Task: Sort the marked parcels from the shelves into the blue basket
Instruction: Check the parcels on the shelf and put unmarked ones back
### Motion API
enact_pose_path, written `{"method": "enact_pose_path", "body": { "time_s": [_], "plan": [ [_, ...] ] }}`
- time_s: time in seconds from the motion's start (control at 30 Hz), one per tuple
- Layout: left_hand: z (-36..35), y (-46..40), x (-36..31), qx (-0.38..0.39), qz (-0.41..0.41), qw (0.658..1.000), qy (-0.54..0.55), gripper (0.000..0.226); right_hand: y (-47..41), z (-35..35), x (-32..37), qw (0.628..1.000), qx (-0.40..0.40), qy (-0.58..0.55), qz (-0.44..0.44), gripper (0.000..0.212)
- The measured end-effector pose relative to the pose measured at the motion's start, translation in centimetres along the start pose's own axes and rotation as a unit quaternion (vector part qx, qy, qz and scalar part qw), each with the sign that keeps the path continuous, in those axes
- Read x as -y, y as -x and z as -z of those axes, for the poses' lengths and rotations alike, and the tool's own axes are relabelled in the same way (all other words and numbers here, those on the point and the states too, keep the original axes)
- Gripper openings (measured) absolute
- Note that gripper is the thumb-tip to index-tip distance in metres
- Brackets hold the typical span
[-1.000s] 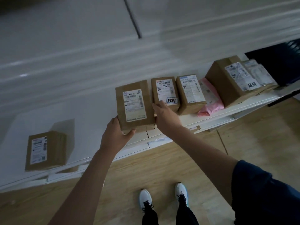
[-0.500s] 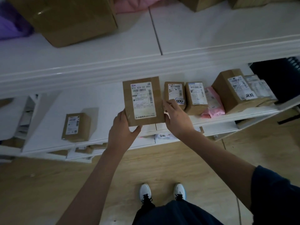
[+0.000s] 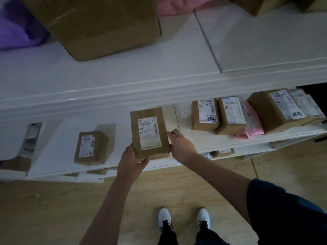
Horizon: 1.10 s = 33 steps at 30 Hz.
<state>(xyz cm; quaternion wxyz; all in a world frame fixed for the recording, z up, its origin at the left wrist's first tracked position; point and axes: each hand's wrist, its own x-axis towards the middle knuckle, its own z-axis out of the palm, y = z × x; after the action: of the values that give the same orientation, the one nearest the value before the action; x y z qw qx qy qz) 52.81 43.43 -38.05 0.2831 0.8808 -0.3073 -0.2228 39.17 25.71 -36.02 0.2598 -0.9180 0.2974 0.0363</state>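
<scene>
- Parcels sit along the white middle shelf [image 3: 203, 140] in front of you, and you hold one brown labelled box [image 3: 149, 133] above its near edge, label facing you.
- Your left hand [image 3: 131, 160] grips the box's near left corner, thumb across the front, fingers hidden behind it.
- Your right hand [image 3: 179, 145] touches the box's right edge with loosely bent fingers; its grip is not clenched round the box.
- To the left on the same shelf stands a smaller brown box [image 3: 91, 147], well apart from the held one.
- To the right, two small brown boxes stand side by side: the marked small box [image 3: 204, 114] carries a handwritten sticker at its label's lower corner, and the plain small box [image 3: 231, 114] touches it.
- A pink mailer bag [image 3: 251, 121] leans just beside those, and farther right lies a large marked box [image 3: 276, 110] with a handwritten sticker.
- On the upper shelf [image 3: 123, 75] rests a big cardboard carton [image 3: 99, 25], with a purple bag [image 3: 16, 29] to its left.
- Your white shoes [image 3: 164, 218] stand on the wooden floor [image 3: 44, 209].
</scene>
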Motion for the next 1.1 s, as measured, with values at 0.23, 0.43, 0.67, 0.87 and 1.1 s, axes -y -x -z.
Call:
{"method": "enact_pose_path", "body": {
  "time_s": [0.23, 0.43, 0.67, 0.87, 1.1],
  "plan": [
    [2.5, -2.5, 6.0, -0.014, 0.043, 0.999, -0.007, 0.059, -4.9, -4.2, 4.7, 0.999, 0.032, 0.004, 0.02, 0.054],
    [4.1, -3.8, 8.4, -0.036, 0.041, 0.998, -0.023, 0.064, -6.1, -5.0, 6.9, 0.999, 0.04, 0.0, 0.036, 0.055],
    [4.7, -3.1, 7.2, -0.043, 0.042, 0.992, -0.109, 0.108, -3.9, -1.3, 4.6, 0.999, 0.032, 0.01, 0.04, 0.054],
    [2.9, -1.4, 1.3, -0.071, -0.02, 0.983, -0.171, 0.109, 0.1, 3.4, -0.4, 0.999, 0.001, 0.009, 0.036, 0.054],
    [-3.4, 0.3, -6.9, 0.004, -0.065, 0.988, -0.139, 0.097, 5.1, 8.8, -7.8, 1.0, -0.03, 0.006, 0.001, 0.048]
  ]
}}
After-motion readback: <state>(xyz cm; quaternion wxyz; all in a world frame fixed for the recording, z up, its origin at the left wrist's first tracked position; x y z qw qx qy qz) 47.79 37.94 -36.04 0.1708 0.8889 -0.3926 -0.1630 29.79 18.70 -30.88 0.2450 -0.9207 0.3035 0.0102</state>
